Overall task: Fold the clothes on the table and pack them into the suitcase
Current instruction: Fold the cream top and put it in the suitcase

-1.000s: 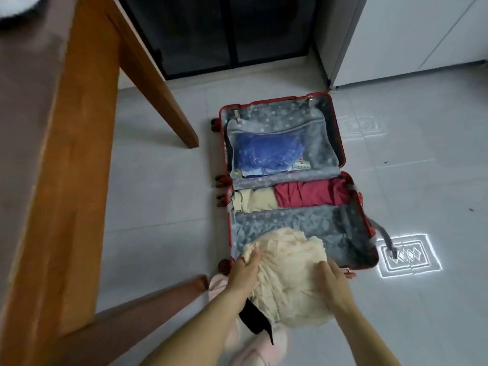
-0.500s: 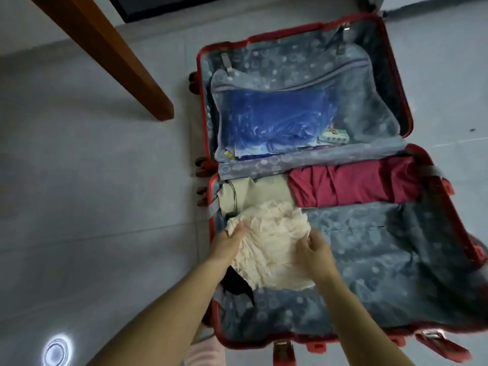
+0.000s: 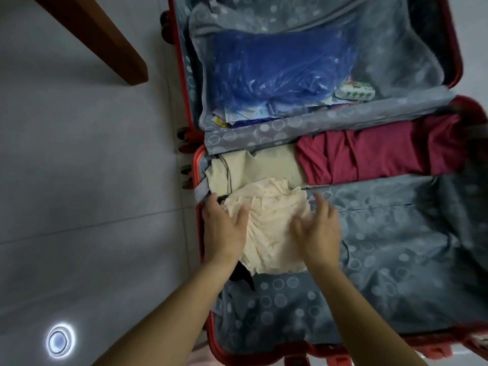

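Note:
A red suitcase point(image 3: 198, 165) lies open on the floor, lined in grey patterned fabric. A folded cream garment point(image 3: 274, 228) lies in the left part of its near half, with a bit of black cloth point(image 3: 241, 276) sticking out beneath. My left hand point(image 3: 224, 228) rests flat on the garment's left side, fingers straight. My right hand point(image 3: 320, 225) is spread at the garment's right edge, blurred, fingers straight. Behind the cream garment lie a folded beige garment point(image 3: 253, 167) and a folded maroon garment point(image 3: 377, 151).
The far half of the suitcase has a mesh pocket holding a blue plastic bag point(image 3: 272, 72) and a small packet point(image 3: 355, 92). A wooden table leg point(image 3: 105, 40) stands on the grey tile floor at the upper left. A bright light spot point(image 3: 59, 340) shines on the floor.
I have leaned closer over the suitcase. The cream garment went from above the near rim down into the near half, and both hands have opened from holding it to lying flat on it.

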